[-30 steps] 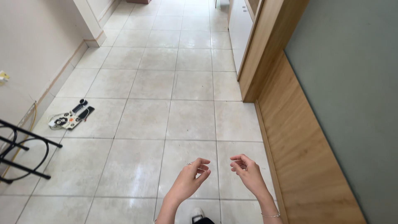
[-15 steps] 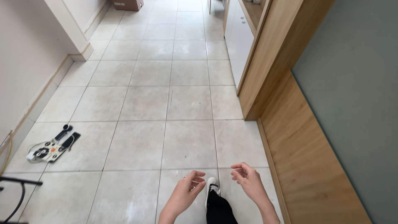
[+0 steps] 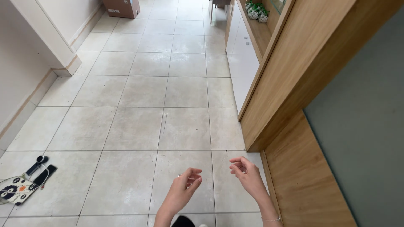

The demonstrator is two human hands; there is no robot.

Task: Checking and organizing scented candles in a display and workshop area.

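Note:
My left hand (image 3: 184,190) hangs low in the middle of the head view, above the pale floor tiles, fingers loosely curled and holding nothing; a ring shows on one finger. My right hand (image 3: 247,173) is a little to its right and slightly higher, fingers also loosely curled and empty, with a thin bracelet at the wrist. The two hands are apart and touch nothing. A dark bit of my clothing or foot (image 3: 182,221) shows at the bottom edge.
A wooden panelled wall and cabinet (image 3: 294,105) runs along the right, with white cupboard doors (image 3: 242,63) farther on. A patterned pouch with dark gadgets and cable (image 3: 23,180) lies on the floor at left. White wall corner (image 3: 46,38) at left; cardboard box (image 3: 122,7) far back.
The view has moved forward along the corridor; the floor items at left have slid toward the bottom-left corner, and the black rack has left the view. Both hands stay raised and empty.

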